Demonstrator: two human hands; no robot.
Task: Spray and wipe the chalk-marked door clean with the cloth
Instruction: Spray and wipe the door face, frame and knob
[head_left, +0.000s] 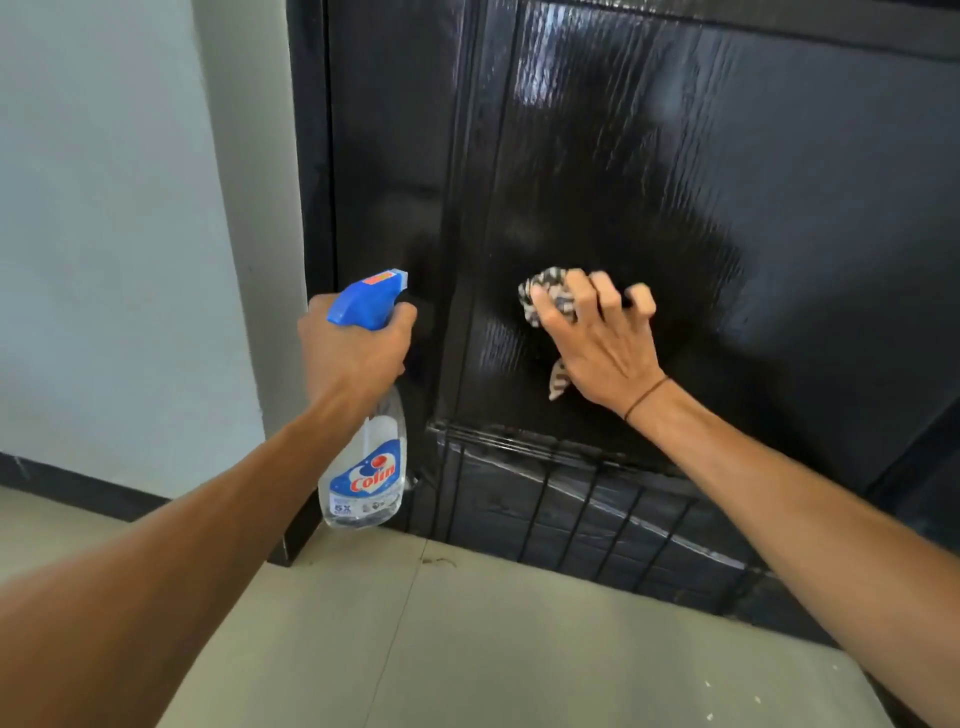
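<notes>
The door (675, 182) looks wet and nearly chalk-free, so only finishing strokes seem left, as the right hand (597, 338) presses the bunched cloth (545, 296) against its middle panel while the left hand (353, 348) clasps the bottle (363, 467) near its left edge.

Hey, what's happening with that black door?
A person is cleaning the black door. Their right hand presses a bunched patterned cloth against the middle panel, which looks wet and glossy. Their left hand holds a spray bottle with a blue trigger head, nozzle pointing at the door near its left edge. No chalk marks show clearly on the panel right now.
</notes>
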